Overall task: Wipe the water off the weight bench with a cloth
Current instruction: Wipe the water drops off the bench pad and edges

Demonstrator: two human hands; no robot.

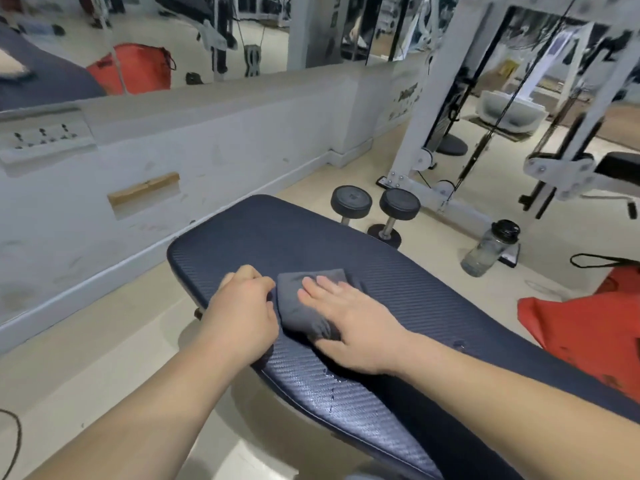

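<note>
Right hand (349, 320) lies flat, fingers straight, pressing one folded grey cloth (304, 306) onto one dark blue weight bench (346, 244). Left hand (242, 317) rests knuckles-up with curled fingers at the cloth's left edge; whether it pinches the cloth cannot be told. Water droplets (332, 375) sit on the pad just behind the right wrist. One white cable machine (415, 140) stands far ahead of the right hand. One red bag (581, 327) lies right of it. Two dumbbells (351, 202) stand upright beyond the fingertips, one clear bottle (491, 247) to their right; its label is unreadable.
</note>
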